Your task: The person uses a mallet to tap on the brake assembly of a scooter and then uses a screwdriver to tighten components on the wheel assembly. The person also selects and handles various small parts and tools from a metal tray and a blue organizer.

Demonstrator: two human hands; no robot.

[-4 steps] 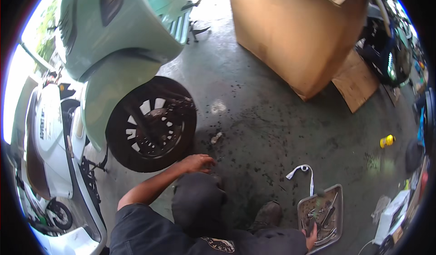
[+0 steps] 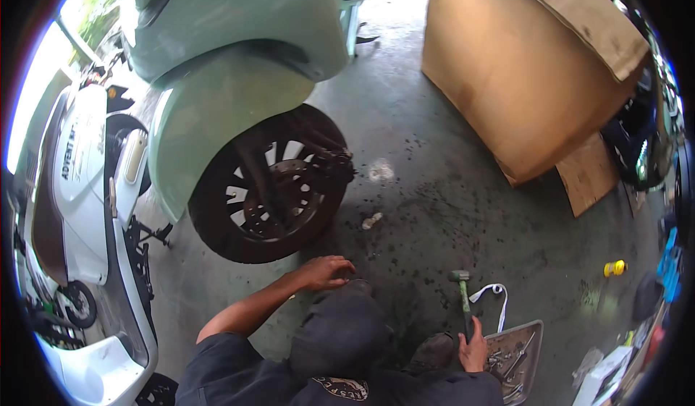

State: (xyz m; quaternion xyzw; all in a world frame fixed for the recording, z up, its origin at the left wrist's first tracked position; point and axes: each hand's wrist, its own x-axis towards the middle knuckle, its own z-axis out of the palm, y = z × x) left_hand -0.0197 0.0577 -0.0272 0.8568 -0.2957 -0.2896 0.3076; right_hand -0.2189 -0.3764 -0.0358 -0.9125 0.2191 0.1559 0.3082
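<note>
My right hand (image 2: 474, 348) is wrapped round the dark lower grip of a hammer (image 2: 463, 297). The hammer has a green upper handle and a short, blunt head pointing away from me. It is held just off the left side of a metal tray (image 2: 534, 344) with wrenches (image 2: 517, 355) and other small metal parts in it. My left hand (image 2: 326, 272) is empty, its fingers loosely bent and apart, above my bent knee. It is nearest to the front wheel (image 2: 271, 196) of a pale green scooter (image 2: 239, 91), without touching the tyre.
Beyond the tray, a white strap (image 2: 503, 301) lies curled on the stained floor. A large cardboard box (image 2: 521, 80) stands at the far right, with a yellow bottle (image 2: 615, 268) nearer. A white scooter (image 2: 87, 189) is parked at the left. A small pale scrap (image 2: 372, 221) lies near the wheel.
My right hand has come up out of the tray with the hammer and moved left. The view has shifted, so the scooter and box appear further right. My left hand stays near the knee.
</note>
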